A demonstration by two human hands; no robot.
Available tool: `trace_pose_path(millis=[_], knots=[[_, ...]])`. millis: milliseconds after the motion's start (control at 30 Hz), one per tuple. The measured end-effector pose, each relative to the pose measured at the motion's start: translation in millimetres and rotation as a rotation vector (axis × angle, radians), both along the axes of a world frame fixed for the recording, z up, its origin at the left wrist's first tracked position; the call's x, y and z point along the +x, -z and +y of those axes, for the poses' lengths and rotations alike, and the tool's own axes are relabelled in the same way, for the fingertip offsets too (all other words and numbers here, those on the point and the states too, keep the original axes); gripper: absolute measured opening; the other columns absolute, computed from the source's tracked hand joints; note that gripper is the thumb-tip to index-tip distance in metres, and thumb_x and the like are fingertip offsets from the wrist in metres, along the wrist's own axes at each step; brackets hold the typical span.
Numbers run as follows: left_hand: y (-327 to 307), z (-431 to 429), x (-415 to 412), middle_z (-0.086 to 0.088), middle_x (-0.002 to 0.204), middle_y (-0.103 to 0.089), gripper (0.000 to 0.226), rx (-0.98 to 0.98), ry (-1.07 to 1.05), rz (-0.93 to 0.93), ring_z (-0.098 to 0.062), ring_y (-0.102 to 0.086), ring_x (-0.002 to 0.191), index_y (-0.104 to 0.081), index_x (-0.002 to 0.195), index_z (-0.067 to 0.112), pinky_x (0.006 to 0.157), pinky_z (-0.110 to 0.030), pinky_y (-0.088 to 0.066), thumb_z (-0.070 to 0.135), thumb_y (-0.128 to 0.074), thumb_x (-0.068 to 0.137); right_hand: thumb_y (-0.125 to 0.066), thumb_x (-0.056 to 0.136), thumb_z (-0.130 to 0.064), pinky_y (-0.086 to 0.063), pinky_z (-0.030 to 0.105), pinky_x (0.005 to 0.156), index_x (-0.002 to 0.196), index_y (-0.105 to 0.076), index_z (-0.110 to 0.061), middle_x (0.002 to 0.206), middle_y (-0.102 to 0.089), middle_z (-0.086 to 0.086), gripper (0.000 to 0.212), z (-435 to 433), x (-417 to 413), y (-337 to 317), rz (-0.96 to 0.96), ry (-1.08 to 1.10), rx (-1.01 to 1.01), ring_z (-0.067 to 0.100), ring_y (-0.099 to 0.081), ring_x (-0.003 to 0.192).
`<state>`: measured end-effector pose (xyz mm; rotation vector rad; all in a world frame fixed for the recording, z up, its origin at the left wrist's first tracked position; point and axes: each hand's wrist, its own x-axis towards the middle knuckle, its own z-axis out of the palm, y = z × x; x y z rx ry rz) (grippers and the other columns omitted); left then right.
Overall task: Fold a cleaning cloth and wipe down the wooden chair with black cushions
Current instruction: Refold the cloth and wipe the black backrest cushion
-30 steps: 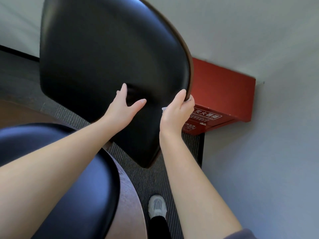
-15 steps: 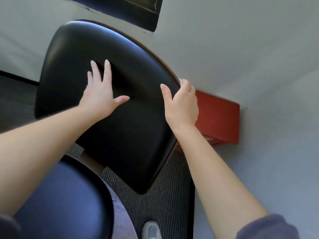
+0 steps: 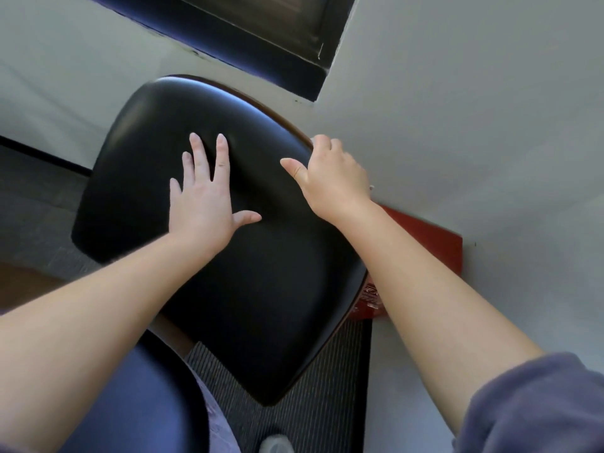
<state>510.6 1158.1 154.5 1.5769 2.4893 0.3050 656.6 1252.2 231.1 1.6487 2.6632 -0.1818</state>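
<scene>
Beside the backrest, a red box bears an illegible label.

A red box stands by the grey wall, near striped carpet.

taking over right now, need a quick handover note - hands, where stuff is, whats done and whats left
Left hand: open, flat on the front of the black backrest, fingers spread.
Right hand: fingers curled over the backrest's wooden rim at its right edge, thumb on the front.
Cloth: not plainly in view; it may be behind the rim under the right fingers, cannot tell.
Seat cushion: bottom left, under the left forearm.
Done: no wipe marks show, so progress is unclear.
Left: probably find the cloth, then wipe the rim, backrest front and seat.
</scene>
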Motion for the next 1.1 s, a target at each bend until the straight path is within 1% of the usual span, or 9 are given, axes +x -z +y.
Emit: trace_pose_path(millis=[167,300,467,633,733,833,900,1000,1100], knots=[[1,-5,-6,-0.015,0.162,0.016,0.119,-0.008,0.03,0.025,-0.033,-0.004,0.151,0.02,0.153,0.019,0.116,-0.052,-0.026,0.072,-0.055,0.077,-0.038,0.096,-0.06,-0.044,0.036,0.082,0.138,-0.037,-0.01,0.132,-0.049,0.009,0.065,16,-16,-2,0.015,-0.122,-0.019,0.028,-0.053,0.116],[4,-12,-10,-0.011,0.163,0.016,0.113,-0.009,0.063,0.013,-0.03,-0.005,0.151,0.015,0.154,0.019,0.115,-0.052,-0.028,0.072,-0.052,0.079,-0.04,0.097,-0.057,-0.044,0.034,0.078,0.139,-0.036,-0.012,0.132,-0.049,0.008,0.062,34,-37,0,0.029,-0.25,-0.03,0.025,-0.055,0.113],[9,-16,-14,-0.007,0.162,0.019,0.112,0.017,0.077,-0.047,-0.028,-0.003,0.151,0.018,0.153,0.025,0.114,-0.053,-0.031,0.071,-0.051,0.077,-0.041,0.1,-0.049,-0.047,0.04,0.091,0.146,-0.027,-0.013,0.141,-0.044,0.008,0.06,59,-72,-1,0.031,-0.448,-0.093,0.026,-0.05,0.122],[17,-17,-14,-0.001,0.161,0.023,0.113,0.065,0.065,-0.118,-0.023,0.004,0.149,0.018,0.153,0.031,0.114,-0.046,-0.031,0.071,-0.053,0.075,-0.038,0.1,-0.05,-0.046,0.043,0.091,0.148,-0.024,-0.015,0.141,-0.042,0.008,0.062,76,-115,0,-0.032,-0.591,-0.11,0.026,-0.048,0.122],[22,-23,-24,0.001,0.162,0.02,0.109,0.087,0.117,-0.125,-0.02,0.004,0.149,0.013,0.154,0.033,0.115,-0.047,-0.029,0.07,-0.052,0.076,-0.038,0.099,-0.053,-0.047,0.053,0.091,0.146,-0.027,-0.017,0.138,-0.042,0.008,0.061,80,-147,0,-0.101,-0.648,-0.099,0.029,-0.048,0.12],[29,-32,-38,-0.002,0.164,0.011,0.106,0.072,0.188,-0.039,-0.025,-0.004,0.15,0.006,0.156,0.03,0.115,-0.05,-0.028,0.068,-0.054,0.078,-0.037,0.099,-0.054,-0.046,0.05,0.092,0.144,-0.032,-0.018,0.137,-0.043,0.007,0.058,84,-178,1,-0.157,-0.744,-0.09,0.03,-0.048,0.12],[38,-40,-43,-0.005,0.164,0.01,0.108,0.024,0.171,-0.036,-0.032,-0.005,0.15,0.006,0.156,0.032,0.114,-0.053,-0.027,0.068,-0.058,0.076,-0.037,0.099,-0.054,-0.044,0.045,0.093,0.144,-0.035,-0.018,0.138,-0.043,0.007,0.057,84,-196,1,-0.207,-0.809,-0.089,0.03,-0.048,0.121],[54,-51,-45,-0.006,0.16,0.024,0.111,-0.021,0.083,-0.129,-0.041,-0.002,0.149,0.019,0.15,0.043,0.114,-0.054,-0.026,0.067,-0.061,0.077,-0.036,0.097,-0.058,-0.044,0.044,0.093,0.144,-0.037,-0.02,0.139,-0.043,0.006,0.06,85,-218,3,-0.301,-0.881,-0.076,0.032,-0.05,0.121],[67,-60,-46,-0.005,0.154,0.039,0.109,-0.055,0.027,-0.213,-0.038,0.005,0.15,0.031,0.142,0.05,0.118,-0.051,-0.022,0.067,-0.057,0.081,-0.037,0.094,-0.065,-0.042,0.042,0.094,0.143,-0.039,-0.022,0.139,-0.046,0.005,0.065,82,-237,5,-0.391,-0.975,-0.028,0.032,-0.051,0.121]])
